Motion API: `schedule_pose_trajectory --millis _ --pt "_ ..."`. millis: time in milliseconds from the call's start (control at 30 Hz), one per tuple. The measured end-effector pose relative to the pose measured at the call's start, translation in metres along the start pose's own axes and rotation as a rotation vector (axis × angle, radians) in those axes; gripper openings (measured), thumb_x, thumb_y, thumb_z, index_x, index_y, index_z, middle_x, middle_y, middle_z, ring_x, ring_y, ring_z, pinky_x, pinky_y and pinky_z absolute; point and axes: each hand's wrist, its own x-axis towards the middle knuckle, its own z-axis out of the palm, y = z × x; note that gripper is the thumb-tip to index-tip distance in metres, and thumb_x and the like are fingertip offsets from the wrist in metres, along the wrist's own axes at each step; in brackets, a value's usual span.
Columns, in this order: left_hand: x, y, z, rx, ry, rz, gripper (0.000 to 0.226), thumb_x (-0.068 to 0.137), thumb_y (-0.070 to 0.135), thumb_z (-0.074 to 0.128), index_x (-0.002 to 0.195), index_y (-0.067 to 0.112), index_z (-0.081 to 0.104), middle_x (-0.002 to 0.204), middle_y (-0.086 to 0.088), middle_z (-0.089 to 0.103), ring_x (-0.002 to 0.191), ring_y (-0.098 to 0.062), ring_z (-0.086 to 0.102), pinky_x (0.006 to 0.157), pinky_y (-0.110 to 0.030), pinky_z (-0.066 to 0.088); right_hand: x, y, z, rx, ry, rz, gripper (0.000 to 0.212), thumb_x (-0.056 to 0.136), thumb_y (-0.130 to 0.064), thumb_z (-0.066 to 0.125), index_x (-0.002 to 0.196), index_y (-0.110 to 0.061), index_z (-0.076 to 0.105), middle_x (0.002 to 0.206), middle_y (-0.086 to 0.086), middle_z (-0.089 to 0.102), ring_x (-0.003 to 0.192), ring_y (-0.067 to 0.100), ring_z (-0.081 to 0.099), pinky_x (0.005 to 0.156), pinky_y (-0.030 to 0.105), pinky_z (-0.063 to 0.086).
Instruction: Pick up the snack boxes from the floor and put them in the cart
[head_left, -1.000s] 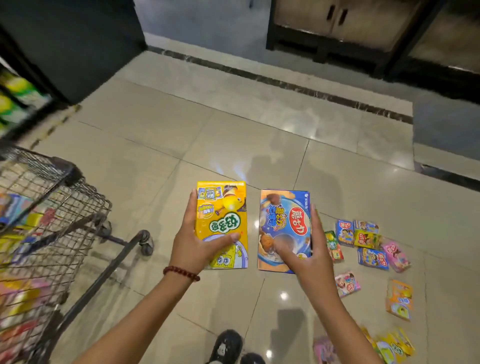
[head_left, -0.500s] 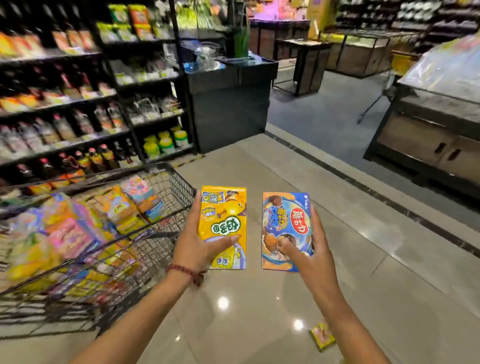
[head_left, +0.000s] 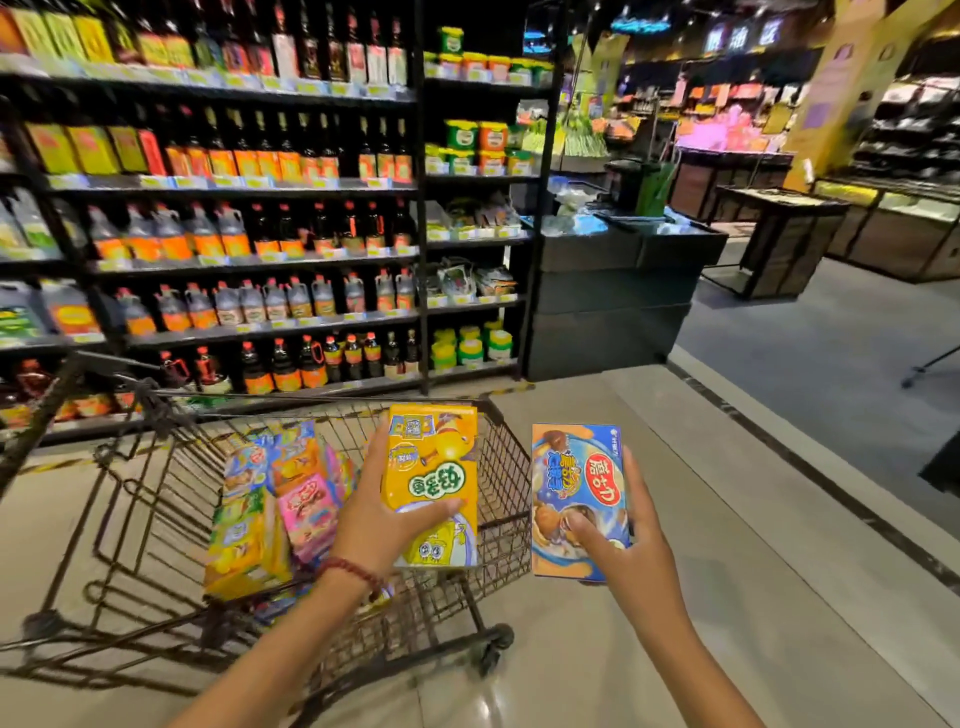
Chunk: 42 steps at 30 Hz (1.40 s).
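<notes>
A yellow box (head_left: 434, 483), gripped in the left hand (head_left: 382, 525), hangs over the cart (head_left: 498, 462), above its right end. At its 3 o'clock, a blue box (head_left: 574, 493) is clamped in the right hand (head_left: 631, 551), over floor (head_left: 727, 571). Snack packs (head_left: 275, 509) fill the cart; bottle shelves (head_left: 234, 208) stand at 12 o'clock.

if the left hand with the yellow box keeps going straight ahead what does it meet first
Probably the far rim of the cart. The left hand holds the yellow box over the basket, pointing forward. Depth is unclear from one view, so it may pass above the rim toward the bottle shelves.
</notes>
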Motion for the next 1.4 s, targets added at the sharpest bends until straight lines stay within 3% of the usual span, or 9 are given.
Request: schedule_pose_trajectory --millis 133,333,500,733,933,1033,1133,1267,1400 --pt "0.052 -0.022 -0.041 0.048 0.017 -0.010 0.111 0.061 0.037 0.083 0.145 0.046 0.011 0.135 0.031 0.015 0.126 0.006 0.018 0.106 -0.029 0.029 0.045 -0.003 0.063 -0.024 -0.042 0.012 0.074 0.080 -0.024 0.074 0.125 -0.061 0.028 0.104 -0.028 0.062 0.094 -0.002 0.066 0.074 0.036 0.060" --pt "0.124 -0.058 -0.079 0.040 0.034 -0.049 0.113 0.062 0.029 0.084 0.148 0.039 0.012 0.144 0.022 0.015 0.130 0.005 0.014 0.105 -0.023 0.023 0.105 0.003 0.143 -0.025 -0.057 0.023 0.075 0.081 -0.021 0.074 0.124 -0.063 0.028 0.110 -0.026 0.061 0.097 0.001 0.066 0.075 0.029 0.059" --pt "0.176 -0.090 -0.082 0.098 0.058 -0.082 0.117 0.057 0.041 0.083 0.149 0.039 0.010 0.153 0.008 0.025 0.139 -0.012 0.028 0.108 -0.035 0.034 0.153 0.028 0.178 -0.071 -0.115 0.076 0.078 0.080 -0.025 0.075 0.124 -0.068 0.028 0.109 -0.024 0.064 0.097 0.009 0.068 0.079 0.045 0.059" --pt "0.239 -0.146 -0.056 0.048 0.098 -0.217 0.108 0.063 0.017 0.086 0.143 0.042 0.017 0.122 0.028 0.044 0.112 0.007 0.051 0.087 -0.010 0.042 0.241 0.078 0.208 -0.091 -0.243 0.118 0.076 0.082 -0.022 0.074 0.132 -0.059 0.029 0.113 -0.024 0.063 0.100 0.006 0.067 0.083 0.040 0.058" --pt "0.276 -0.195 -0.025 0.127 0.259 -0.333 0.107 0.066 0.011 0.084 0.146 0.026 0.015 0.122 0.033 0.016 0.118 0.004 0.025 0.078 0.012 0.016 0.313 0.142 0.233 -0.146 -0.383 0.198 0.074 0.082 -0.025 0.074 0.125 -0.064 0.027 0.105 -0.025 0.066 0.092 -0.001 0.067 0.082 0.037 0.057" --pt "0.287 -0.235 -0.011 0.127 0.293 -0.436 0.112 0.061 0.016 0.089 0.145 0.029 0.014 0.131 0.031 0.016 0.127 0.000 0.027 0.092 0.000 0.022 0.338 0.169 0.249 -0.156 -0.451 0.237 0.072 0.084 -0.021 0.072 0.129 -0.057 0.029 0.106 -0.020 0.064 0.087 -0.006 0.066 0.071 0.019 0.055" --pt "0.294 -0.266 -0.002 0.129 0.290 -0.525 0.121 0.051 0.041 0.091 0.142 0.042 0.012 0.138 0.021 0.032 0.130 -0.004 0.035 0.101 -0.018 0.034 0.355 0.199 0.265 -0.169 -0.479 0.289 0.069 0.084 -0.021 0.072 0.136 -0.047 0.035 0.102 -0.021 0.066 0.088 -0.001 0.068 0.075 0.028 0.058" --pt "0.310 -0.296 0.010 0.125 0.300 -0.576 0.114 0.062 0.022 0.088 0.149 0.028 0.014 0.125 0.036 0.028 0.124 0.002 0.033 0.085 0.007 0.025 0.368 0.230 0.285 -0.236 -0.524 0.314 0.069 0.084 -0.024 0.072 0.135 -0.051 0.033 0.103 -0.023 0.064 0.089 0.001 0.067 0.077 0.034 0.058" --pt "0.325 -0.332 0.015 0.153 0.263 -0.633 0.114 0.062 0.032 0.088 0.150 0.030 0.015 0.145 0.011 0.036 0.133 -0.009 0.038 0.106 -0.027 0.036 0.380 0.255 0.299 -0.298 -0.500 0.355 0.072 0.086 -0.024 0.070 0.143 -0.042 0.031 0.102 -0.019 0.064 0.090 0.007 0.067 0.077 0.037 0.058"
